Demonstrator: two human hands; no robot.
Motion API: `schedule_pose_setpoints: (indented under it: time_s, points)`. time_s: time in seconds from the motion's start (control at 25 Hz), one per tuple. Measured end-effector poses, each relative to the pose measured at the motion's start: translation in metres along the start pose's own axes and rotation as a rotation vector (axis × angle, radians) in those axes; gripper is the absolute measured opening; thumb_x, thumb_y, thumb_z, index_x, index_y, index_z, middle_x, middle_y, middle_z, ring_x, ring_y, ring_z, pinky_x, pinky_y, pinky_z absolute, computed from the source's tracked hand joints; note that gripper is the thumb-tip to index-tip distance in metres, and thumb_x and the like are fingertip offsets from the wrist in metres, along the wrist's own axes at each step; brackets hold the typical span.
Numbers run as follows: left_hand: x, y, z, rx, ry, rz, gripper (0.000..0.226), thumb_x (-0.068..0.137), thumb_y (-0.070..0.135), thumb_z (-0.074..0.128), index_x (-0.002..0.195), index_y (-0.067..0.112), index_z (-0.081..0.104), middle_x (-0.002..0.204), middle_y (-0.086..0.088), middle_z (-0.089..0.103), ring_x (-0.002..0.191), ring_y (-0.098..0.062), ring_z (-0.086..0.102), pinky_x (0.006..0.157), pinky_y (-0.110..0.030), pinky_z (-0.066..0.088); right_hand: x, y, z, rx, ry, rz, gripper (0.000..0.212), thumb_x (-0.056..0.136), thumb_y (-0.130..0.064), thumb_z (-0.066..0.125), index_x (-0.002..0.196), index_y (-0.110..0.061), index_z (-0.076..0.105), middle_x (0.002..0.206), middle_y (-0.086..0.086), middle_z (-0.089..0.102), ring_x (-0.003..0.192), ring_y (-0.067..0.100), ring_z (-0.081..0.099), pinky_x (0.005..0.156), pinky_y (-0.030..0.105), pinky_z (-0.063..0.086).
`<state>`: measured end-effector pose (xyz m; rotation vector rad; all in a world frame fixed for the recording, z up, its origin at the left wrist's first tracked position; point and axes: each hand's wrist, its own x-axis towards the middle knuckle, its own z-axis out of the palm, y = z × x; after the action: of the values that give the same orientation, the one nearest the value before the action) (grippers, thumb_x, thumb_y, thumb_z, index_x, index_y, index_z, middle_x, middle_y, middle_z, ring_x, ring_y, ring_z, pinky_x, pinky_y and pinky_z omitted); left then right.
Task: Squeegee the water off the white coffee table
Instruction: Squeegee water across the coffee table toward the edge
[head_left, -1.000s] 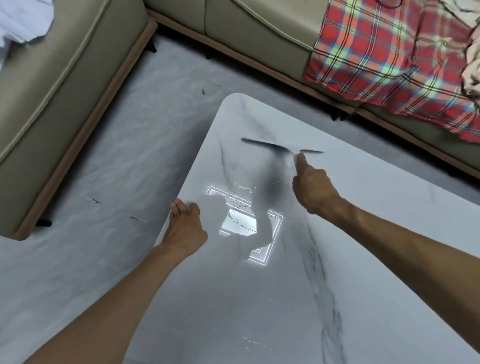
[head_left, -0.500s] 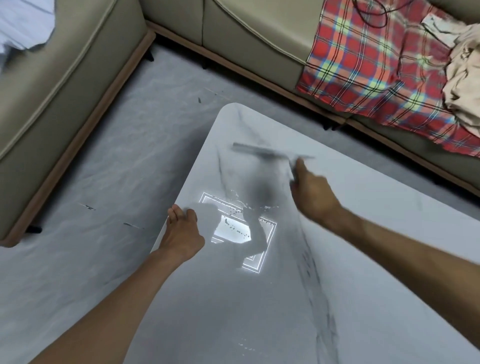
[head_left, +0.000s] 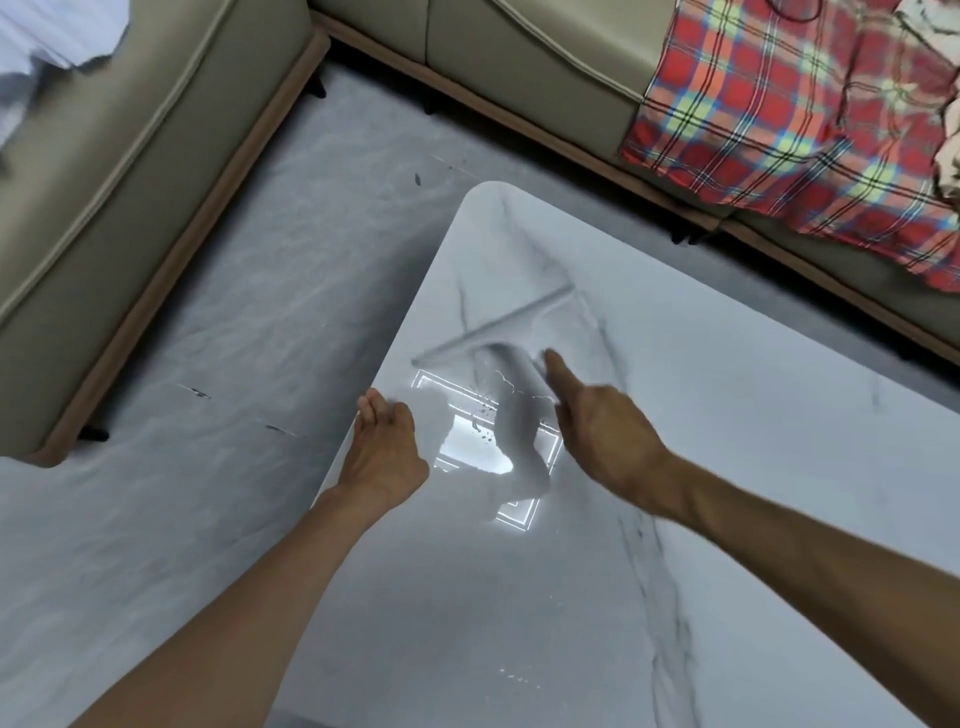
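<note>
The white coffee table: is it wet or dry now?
Wet, at least in part: water drops show on the white coffee table in the bright reflection beside the right hand.

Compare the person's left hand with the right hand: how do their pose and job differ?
The left hand rests on the coffee table's edge, holding no tool; the right hand grips the squeegee. The left hand's fingers lie together; the right hand's forefinger points forward. Both are bare.

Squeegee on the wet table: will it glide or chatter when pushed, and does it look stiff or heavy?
Probably glides: the coffee table top is glossy with water beads on it. The squeegee blade reads as one straight line, so likely stiff. The right hand alone drives it, motion-blurred, so it seems light.
</note>
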<state>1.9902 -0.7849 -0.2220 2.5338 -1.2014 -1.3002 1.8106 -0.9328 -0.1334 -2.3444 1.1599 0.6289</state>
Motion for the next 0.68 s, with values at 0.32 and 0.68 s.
schedule_pose_setpoints:
  time_s: [0.32, 0.68]
  points:
    - [-0.001, -0.001, 0.0, 0.014, 0.001, 0.023, 0.044, 0.078, 0.003, 0.051, 0.119, -0.003, 0.039, 0.149, -0.034, 0.012, 0.144, -0.045, 0.006, 0.118, -0.041, 0.021, -0.025, 0.026, -0.036, -0.004, 0.036, -0.041, 0.058, 0.096, -0.019, 0.044, 0.15, -0.019, 0.022, 0.092, 0.026, 0.065, 0.084, 0.046, 0.062, 0.072, 0.042, 0.047]
    - [-0.001, -0.006, 0.005, -0.008, -0.013, 0.011, 0.047, 0.081, 0.007, 0.058, 0.122, -0.001, 0.037, 0.158, -0.027, -0.008, 0.149, -0.036, -0.01, 0.12, -0.041, 0.017, 0.09, -0.045, -0.047, 0.246, 0.1, 0.222, 0.062, 0.094, -0.008, 0.035, 0.151, -0.019, 0.014, 0.122, 0.028, 0.052, 0.1, 0.044, 0.061, 0.073, 0.043, 0.053]
